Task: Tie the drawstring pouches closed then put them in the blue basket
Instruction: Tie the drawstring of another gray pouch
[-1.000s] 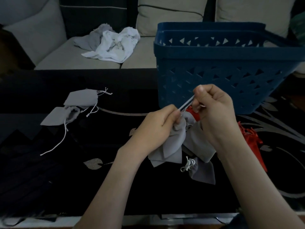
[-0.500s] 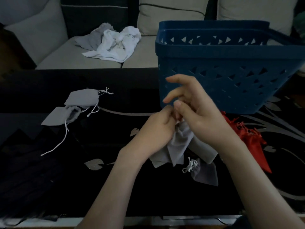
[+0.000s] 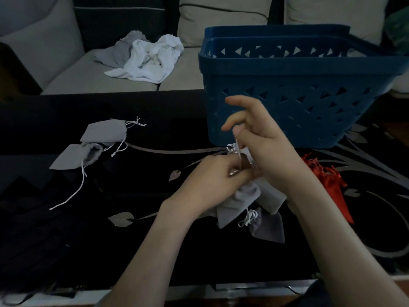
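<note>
Showing the head view: the left hand [image 3: 212,176] grips the gathered neck of a grey pouch [image 3: 241,198], held just in front of the near wall of the blue basket [image 3: 287,69], with the pouch body hanging down toward the table [image 3: 132,240]. The right hand [image 3: 263,147], beside it on the basket side, pinches the white cord [image 3: 236,147] while its other fingers spread loose. The cord runs almost upright from neck to pinch, so the pouch lies directly below the right hand's grip; tightening probably calls for a pull along that line, away from the left hand. The basket's open top stands above and behind both hands, nearer the right. Left of the basket lie two more pouches [image 3: 104,131] with loose cords.
</note>
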A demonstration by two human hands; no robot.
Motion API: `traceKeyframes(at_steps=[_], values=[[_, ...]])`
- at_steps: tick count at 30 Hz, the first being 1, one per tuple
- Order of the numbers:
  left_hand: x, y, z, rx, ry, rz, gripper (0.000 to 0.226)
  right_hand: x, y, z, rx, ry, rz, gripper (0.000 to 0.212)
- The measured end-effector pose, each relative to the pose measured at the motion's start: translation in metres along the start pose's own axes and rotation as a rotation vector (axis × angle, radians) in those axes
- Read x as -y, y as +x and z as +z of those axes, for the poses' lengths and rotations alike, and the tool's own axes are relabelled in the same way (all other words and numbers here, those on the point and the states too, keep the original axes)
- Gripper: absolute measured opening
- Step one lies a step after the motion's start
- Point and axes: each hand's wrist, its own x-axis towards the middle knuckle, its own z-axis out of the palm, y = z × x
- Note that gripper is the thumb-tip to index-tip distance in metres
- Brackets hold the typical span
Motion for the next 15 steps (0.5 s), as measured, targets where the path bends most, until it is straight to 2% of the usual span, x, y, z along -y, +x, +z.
traceKeyframes(at_steps=[7, 9, 12, 15], values=[[0.008, 0.001, -0.004, -0.003, 0.039, 0.104, 0.041, -0.002, 0.001, -0.018, -0.102, -0.032, 0.009, 0.042], [0.007, 0.001, -0.005, 0.016, 0.024, 0.124, 0.040, -0.003, 0.002, -0.021, -0.114, 0.006, 0.028, 0.043], [0.007, 0.001, -0.003, 0.027, 0.110, 0.115, 0.056, -0.004, 0.001, -0.023, -0.135, 0.104, 0.054, 0.040], [0.009, 0.001, -0.001, -0.009, 0.070, 0.117, 0.043, -0.006, 0.001, -0.024, -0.145, 0.170, 0.039, 0.032]])
